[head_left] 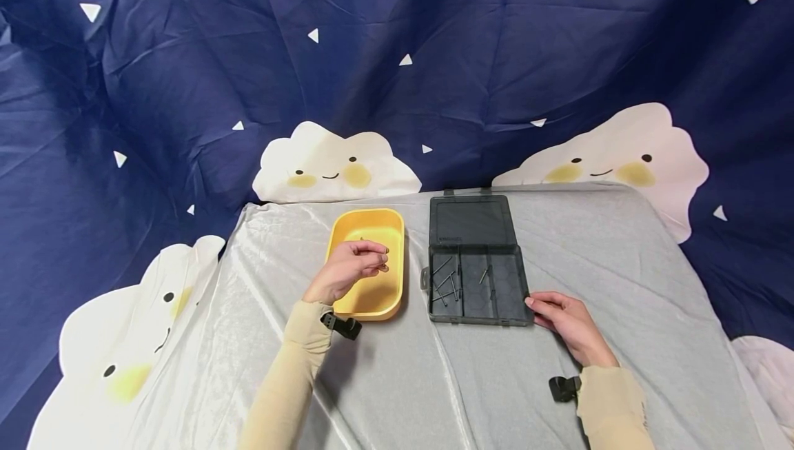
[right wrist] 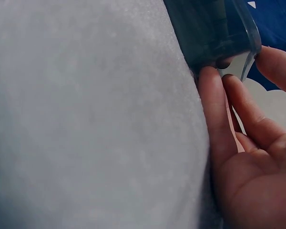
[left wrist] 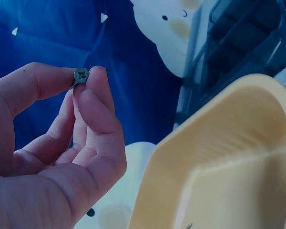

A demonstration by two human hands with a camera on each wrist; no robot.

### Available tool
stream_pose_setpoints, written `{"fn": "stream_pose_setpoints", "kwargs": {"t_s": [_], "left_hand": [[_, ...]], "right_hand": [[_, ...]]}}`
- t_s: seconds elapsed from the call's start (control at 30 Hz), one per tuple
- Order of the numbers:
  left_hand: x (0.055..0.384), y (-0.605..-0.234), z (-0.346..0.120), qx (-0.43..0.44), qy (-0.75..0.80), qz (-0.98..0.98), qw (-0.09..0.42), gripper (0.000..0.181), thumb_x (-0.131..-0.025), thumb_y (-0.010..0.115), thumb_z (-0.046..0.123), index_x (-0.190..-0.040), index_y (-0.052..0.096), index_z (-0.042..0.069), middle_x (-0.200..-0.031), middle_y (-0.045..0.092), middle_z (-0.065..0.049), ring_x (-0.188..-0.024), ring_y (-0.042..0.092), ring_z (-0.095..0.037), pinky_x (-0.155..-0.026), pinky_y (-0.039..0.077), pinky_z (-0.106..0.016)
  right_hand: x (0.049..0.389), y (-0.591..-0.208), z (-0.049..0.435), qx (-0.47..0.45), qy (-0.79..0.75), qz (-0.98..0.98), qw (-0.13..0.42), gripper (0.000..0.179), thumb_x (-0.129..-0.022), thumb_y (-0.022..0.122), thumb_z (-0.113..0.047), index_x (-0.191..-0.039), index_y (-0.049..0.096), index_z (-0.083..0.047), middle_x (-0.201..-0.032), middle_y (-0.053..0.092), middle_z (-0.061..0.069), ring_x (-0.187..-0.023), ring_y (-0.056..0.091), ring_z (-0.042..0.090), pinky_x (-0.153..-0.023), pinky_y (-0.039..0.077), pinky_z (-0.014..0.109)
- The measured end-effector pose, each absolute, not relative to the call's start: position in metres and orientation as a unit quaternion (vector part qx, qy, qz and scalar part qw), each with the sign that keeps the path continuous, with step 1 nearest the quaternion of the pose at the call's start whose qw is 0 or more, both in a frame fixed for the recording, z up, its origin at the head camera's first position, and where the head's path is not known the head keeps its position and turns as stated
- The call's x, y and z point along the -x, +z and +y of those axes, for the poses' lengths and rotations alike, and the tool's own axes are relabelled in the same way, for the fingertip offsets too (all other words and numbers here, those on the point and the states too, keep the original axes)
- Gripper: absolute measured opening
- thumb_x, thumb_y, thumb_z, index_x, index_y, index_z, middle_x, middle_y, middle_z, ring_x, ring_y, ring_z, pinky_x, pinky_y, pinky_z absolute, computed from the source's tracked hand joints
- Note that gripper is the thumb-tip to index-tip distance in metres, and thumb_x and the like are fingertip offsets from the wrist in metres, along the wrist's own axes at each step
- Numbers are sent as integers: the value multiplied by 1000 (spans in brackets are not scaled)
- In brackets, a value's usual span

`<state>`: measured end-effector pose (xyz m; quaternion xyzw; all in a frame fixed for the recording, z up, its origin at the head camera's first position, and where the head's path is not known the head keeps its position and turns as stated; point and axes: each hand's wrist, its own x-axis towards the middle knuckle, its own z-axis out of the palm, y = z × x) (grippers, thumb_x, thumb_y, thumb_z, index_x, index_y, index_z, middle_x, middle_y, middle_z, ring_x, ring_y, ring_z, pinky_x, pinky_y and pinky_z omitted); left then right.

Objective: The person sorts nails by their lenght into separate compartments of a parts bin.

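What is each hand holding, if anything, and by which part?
The left hand pinches a screw at its head end; the right hand holds the dark case by its near right corner.

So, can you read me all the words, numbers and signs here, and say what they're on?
There are none I can read.
Dark see-through plastic box lid: tiny marks near its lower left corner, too small to read.
Beige right sleeve: small dark marks, too unclear to tell if they're letters.
Round metal screw head in the left hand: just a cross-shaped slot, no writing.
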<state>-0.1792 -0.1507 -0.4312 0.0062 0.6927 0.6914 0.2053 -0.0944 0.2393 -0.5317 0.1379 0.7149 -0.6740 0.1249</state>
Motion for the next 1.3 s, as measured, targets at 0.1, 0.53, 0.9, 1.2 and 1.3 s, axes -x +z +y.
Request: {"fn": "stream_pose_setpoints", "kwargs": {"t_s": [0.1, 0.53, 0.9, 1.2, 1.3], "left_hand": [[180, -430, -145, -12, 692, 692, 206, 28, -87, 60, -1, -111, 57, -15, -86, 68, -4, -73, 67, -11, -66, 53, -20], [180, -430, -113, -16, 692, 691, 207, 18, -87, 63, 0, -104, 65, -5, -84, 68, 0, -70, 65, -13, -63, 51, -21], [178, -437, -91, -28, 710, 671, 213, 21, -86, 62, -3, -106, 62, -10, -83, 65, -2, -67, 63, -11, -63, 50, -19], [174, -447, -67, -41, 689, 689, 221, 19, -84, 64, -4, -102, 64, -8, -75, 65, -1, -63, 61, -9, -62, 49, -20], [173, -449, -60, -46, 680, 698, 221, 18, -83, 64, -3, -101, 65, -7, -72, 64, 1, -62, 59, -8, -60, 47, -19]], "right_hand": [[94, -532, 239, -138, -674, 716, 124, 39, -87, 71, -32, -116, 65, -5, -99, 66, -14, -88, 62, -6, -78, 54, 16], [95, -530, 238, -141, -664, 723, 127, 52, -88, 70, -32, -124, 58, 3, -96, 64, -18, -87, 61, -7, -78, 54, 15], [95, -529, 237, -145, -655, 730, 132, 58, -88, 70, -35, -127, 55, 4, -98, 63, -18, -88, 60, -8, -79, 53, 15], [94, -529, 238, -141, -667, 721, 123, 49, -88, 71, -31, -121, 60, 2, -99, 65, -14, -87, 61, -7, -78, 54, 15], [94, -529, 238, -140, -670, 720, 119, 41, -87, 71, -31, -116, 64, -3, -101, 67, -10, -86, 62, -7, -77, 54, 16]]}}
